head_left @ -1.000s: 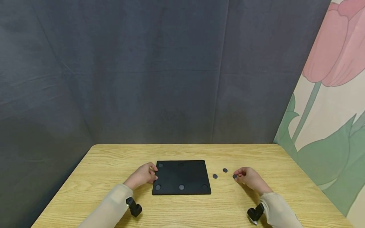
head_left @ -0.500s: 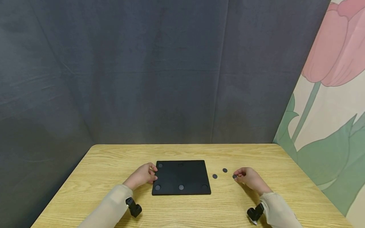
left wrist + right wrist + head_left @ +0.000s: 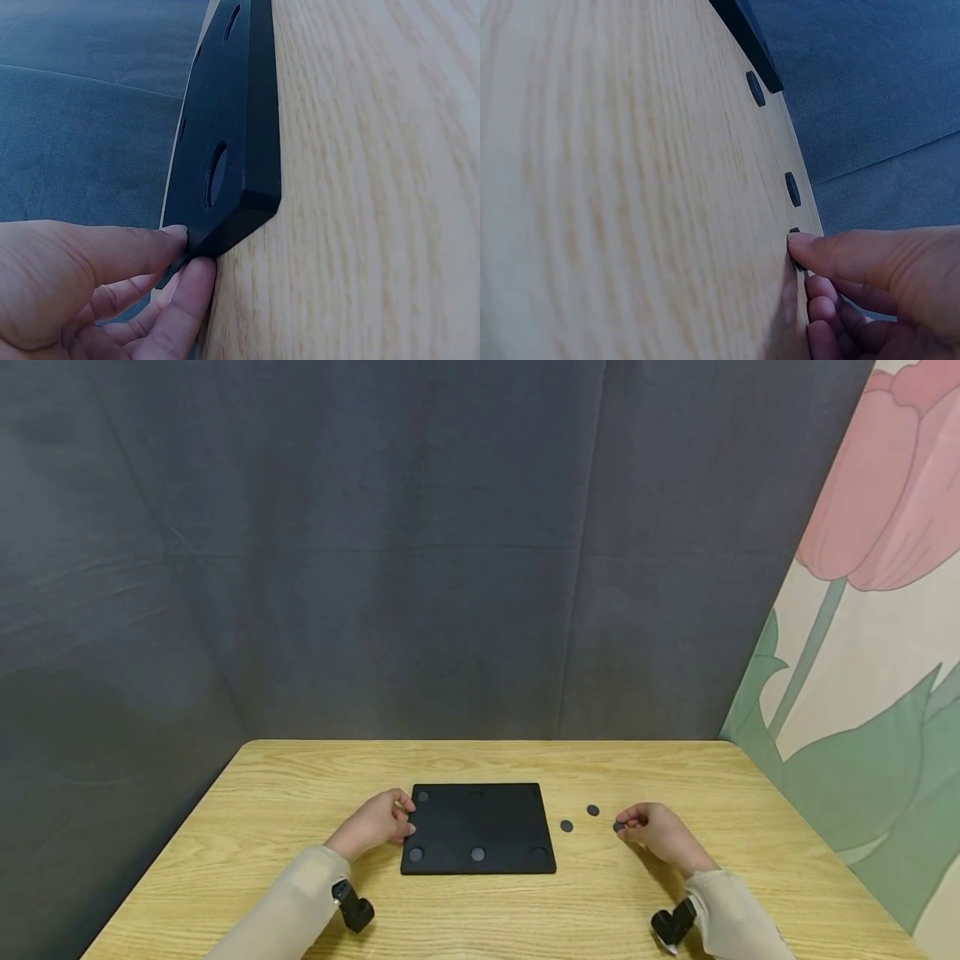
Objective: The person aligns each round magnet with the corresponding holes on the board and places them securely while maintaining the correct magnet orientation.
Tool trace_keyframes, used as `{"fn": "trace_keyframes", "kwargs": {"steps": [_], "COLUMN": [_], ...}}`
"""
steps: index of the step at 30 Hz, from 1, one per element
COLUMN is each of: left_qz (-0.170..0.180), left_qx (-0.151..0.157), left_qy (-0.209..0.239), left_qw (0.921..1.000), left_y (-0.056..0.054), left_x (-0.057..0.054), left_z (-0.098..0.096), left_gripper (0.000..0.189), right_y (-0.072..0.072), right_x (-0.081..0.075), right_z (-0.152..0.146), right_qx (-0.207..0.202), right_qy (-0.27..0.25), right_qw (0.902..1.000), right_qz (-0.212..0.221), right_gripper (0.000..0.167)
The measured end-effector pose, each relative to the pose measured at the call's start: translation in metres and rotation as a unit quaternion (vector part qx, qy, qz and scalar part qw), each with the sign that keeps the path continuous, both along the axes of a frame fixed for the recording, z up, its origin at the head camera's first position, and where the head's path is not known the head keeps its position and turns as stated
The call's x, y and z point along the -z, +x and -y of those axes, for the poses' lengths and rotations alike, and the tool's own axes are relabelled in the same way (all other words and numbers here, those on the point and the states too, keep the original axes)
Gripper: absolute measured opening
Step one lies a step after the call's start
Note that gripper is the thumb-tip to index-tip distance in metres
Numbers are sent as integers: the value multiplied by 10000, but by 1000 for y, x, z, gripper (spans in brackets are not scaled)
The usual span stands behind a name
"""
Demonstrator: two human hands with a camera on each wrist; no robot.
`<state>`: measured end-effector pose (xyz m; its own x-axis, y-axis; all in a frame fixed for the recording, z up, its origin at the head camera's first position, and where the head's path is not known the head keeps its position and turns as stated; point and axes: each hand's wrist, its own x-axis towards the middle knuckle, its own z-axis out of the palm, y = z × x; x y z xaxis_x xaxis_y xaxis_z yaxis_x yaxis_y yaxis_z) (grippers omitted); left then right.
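Observation:
A flat black board (image 3: 480,822) lies on the wooden table with round recesses along its near and far edges. Grey discs sit in three of them, among them the near middle disc (image 3: 477,854); the other recesses look dark. My left hand (image 3: 375,818) holds the board's left edge, its thumb (image 3: 169,238) and a finger touching there in the left wrist view. To the right, my right hand (image 3: 656,833) pinches a small dark disc (image 3: 618,827) at the tabletop, partly covered by the fingertips. Two loose discs lie between, one nearer the board (image 3: 566,826), another farther back (image 3: 593,810).
The light wooden table (image 3: 480,914) ends at a dark grey curtain (image 3: 420,568) behind and on the left. A tulip-patterned panel (image 3: 862,635) stands along the right side. Small black cameras sit at both wrists, such as the left wrist camera (image 3: 352,906).

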<state>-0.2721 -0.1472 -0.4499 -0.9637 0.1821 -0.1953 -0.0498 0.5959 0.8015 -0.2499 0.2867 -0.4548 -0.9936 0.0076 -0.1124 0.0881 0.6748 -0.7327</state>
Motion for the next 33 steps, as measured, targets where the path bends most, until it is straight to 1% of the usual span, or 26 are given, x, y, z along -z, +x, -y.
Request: {"fn": "trace_keyframes", "kwargs": {"steps": [8,17,20,27,33], "left_qz": [12,-1,5,12,23], "left_qx": [18,10,21,13,-6], "left_qy": [0,-25,-8,14,30], "left_qw": [10000,10000,10000,10000,10000], "left_y": [-2,-2,-1,-1,-2], "left_x": [2,1,1,1,2], "left_z": [-1,-1,-1,0,0], "left_gripper": [23,23,23,22,22], "right_y": [1,1,0,-1,-2], "right_x": [0,-1,-2,-11,-22], "right_z": [-1,-1,2,15,31], "right_qx": [-3,11,-48,-299,-352], "right_qy": [45,110,140,171,33], "right_qw": [10000,9999,9998,9987,9986], "right_qz": [-7,-20,-106,-377,-404], "right_gripper": [18,17,17,20,19]}}
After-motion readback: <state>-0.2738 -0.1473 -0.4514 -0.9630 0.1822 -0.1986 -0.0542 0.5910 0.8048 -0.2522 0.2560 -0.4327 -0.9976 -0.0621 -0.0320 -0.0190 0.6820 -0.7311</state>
